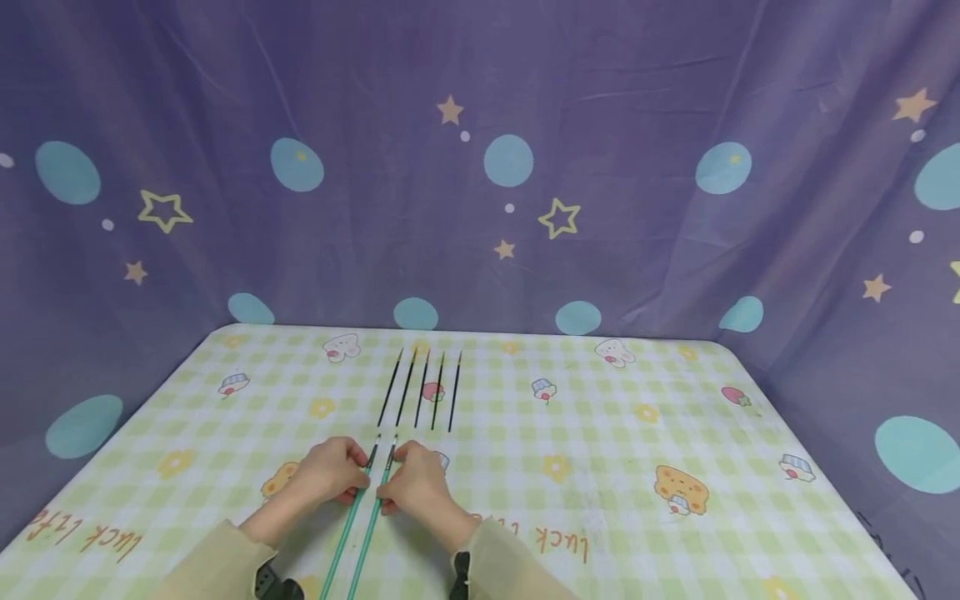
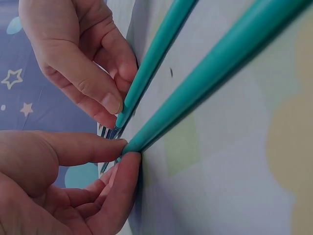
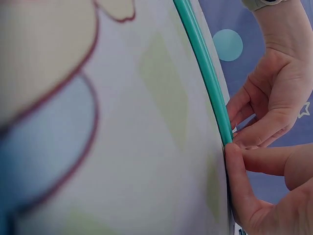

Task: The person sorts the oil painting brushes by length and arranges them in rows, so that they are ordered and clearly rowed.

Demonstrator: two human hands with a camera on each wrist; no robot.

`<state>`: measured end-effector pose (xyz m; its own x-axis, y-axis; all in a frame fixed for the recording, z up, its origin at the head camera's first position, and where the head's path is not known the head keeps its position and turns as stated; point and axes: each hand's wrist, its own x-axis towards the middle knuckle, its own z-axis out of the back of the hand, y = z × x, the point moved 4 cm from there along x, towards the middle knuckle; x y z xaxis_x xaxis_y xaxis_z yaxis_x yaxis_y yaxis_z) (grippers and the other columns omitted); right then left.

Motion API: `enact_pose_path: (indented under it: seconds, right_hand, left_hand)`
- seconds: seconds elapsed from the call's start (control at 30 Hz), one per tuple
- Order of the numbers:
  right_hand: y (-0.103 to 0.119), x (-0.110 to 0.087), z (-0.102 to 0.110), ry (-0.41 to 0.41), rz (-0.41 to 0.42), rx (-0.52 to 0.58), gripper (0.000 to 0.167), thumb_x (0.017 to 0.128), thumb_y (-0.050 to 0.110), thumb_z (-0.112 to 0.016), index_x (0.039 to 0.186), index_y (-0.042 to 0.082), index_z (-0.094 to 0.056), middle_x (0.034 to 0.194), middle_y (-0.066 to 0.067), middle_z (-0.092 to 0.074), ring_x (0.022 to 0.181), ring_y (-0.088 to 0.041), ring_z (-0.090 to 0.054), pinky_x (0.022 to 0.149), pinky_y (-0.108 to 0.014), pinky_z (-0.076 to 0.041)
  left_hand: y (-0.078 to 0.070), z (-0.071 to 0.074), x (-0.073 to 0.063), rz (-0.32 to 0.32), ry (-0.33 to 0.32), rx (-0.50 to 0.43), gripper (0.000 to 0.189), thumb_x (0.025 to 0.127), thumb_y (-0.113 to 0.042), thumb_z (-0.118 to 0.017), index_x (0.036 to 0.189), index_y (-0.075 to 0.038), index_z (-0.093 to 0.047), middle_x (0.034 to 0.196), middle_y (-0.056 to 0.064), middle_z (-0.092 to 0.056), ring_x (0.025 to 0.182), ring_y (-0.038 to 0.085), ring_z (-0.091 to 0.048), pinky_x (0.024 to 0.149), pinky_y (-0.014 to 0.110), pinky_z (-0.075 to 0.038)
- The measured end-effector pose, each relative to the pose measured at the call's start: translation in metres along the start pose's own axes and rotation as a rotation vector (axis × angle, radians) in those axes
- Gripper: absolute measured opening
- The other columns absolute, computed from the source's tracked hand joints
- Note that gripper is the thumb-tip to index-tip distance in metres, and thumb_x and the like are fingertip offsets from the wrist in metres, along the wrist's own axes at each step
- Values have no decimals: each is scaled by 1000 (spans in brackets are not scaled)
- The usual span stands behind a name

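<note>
Two paintbrushes with teal handles lie side by side at the table's near part, tips pointing away. My left hand (image 1: pixel 333 471) pinches the left teal paintbrush (image 1: pixel 343 537) near its dark ferrule, between thumb and fingers. On the other side, my right hand (image 1: pixel 416 479) pinches the right teal paintbrush (image 1: pixel 363 550) at the same height. The left wrist view has both teal handles running close over the cloth, the thumb of my left hand (image 2: pixel 73 171) on the lower one. In the right wrist view, one teal handle (image 3: pixel 205 63) shows; the fingertips of my right hand (image 3: pixel 274 181) meet it.
Beyond the hands, several thin black paintbrushes (image 1: pixel 408 387) lie in a row, roughly parallel, tips away. A green-and-white checked cloth (image 1: pixel 600 433) with cartoon prints covers the table. Behind it hangs a purple curtain (image 1: pixel 615 108) with stars and dots.
</note>
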<state>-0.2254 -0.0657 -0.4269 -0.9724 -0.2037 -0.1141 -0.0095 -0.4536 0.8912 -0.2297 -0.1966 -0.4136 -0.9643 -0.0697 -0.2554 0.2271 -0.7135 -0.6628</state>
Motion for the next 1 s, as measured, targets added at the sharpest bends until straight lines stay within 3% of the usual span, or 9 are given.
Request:
enact_pose_path:
  seconds: [0.43, 0.73, 1.0]
  right_hand:
    - [0, -3, 12, 29, 8, 48, 33, 72, 1, -71, 101, 1, -55, 60, -1, -59, 47, -16, -61, 46, -23, -48]
    - [-9, 7, 50, 40, 37, 41, 29, 77, 4, -68, 103, -2, -57, 67, -2, -60, 51, -17, -62, 48, -25, -51]
    - [-17, 17, 96, 99, 136, -37, 28, 81, 9, -64, 106, -3, -57, 72, -5, -60, 57, -20, -62, 52, -25, -50]
  left_hand:
    - [3, 2, 3, 14, 13, -38, 17, 72, -1, -66, 83, 2, -54, 72, 11, -53, 56, 17, -54, 49, 29, -51]
    - [-2, 10, 10, -18, -7, -26, 15, 76, -5, -64, 87, 1, -56, 68, 9, -55, 53, 16, -54, 49, 29, -50]
    - [-17, 14, 28, -77, -42, -42, 16, 83, -13, -60, 93, -1, -57, 71, 10, -58, 56, 15, -55, 52, 28, -48]
